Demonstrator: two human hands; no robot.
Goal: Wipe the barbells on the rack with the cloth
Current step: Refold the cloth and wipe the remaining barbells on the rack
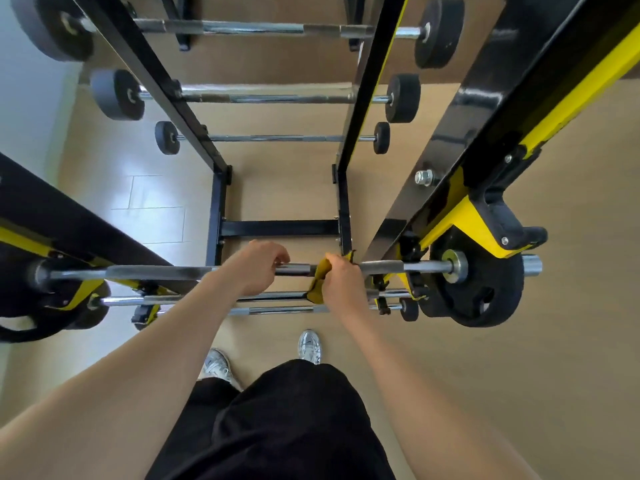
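Cloth: the yellow cloth (pixel 320 275) is wrapped over the top bar (pixel 156 271), right of its middle, with a tail hanging down toward the bars beneath.
Right hand: the right hand (pixel 343 284) has its fingers curled round the cloth and clamps it onto the steel.
Left hand: the left hand (pixel 258 266) is just left of the cloth, fingers curled over the bare top bar and gripping it. A short stretch of steel shows between the two hands.
Bar ends: a black plate (pixel 485 289) sits at the right end, outside a yellow bracket. The left end is dark and partly cut off.
Below: two thinner lower bars (pixel 173 300) lie under it, partly hidden by the forearms.
Near rack: the near rack (pixel 485 116) has black-and-yellow uprights slanting up on either side.
Far rack: the black far rack (pixel 166 91) holds three barbells (pixel 277 98) across it, the one with the smallest plates nearest.
Floor: the floor (pixel 519 375) is tan, with glossy pale tiles at the left.
Person: black trousers (pixel 287 427) and pale shoes (pixel 309 346) show below the bars.
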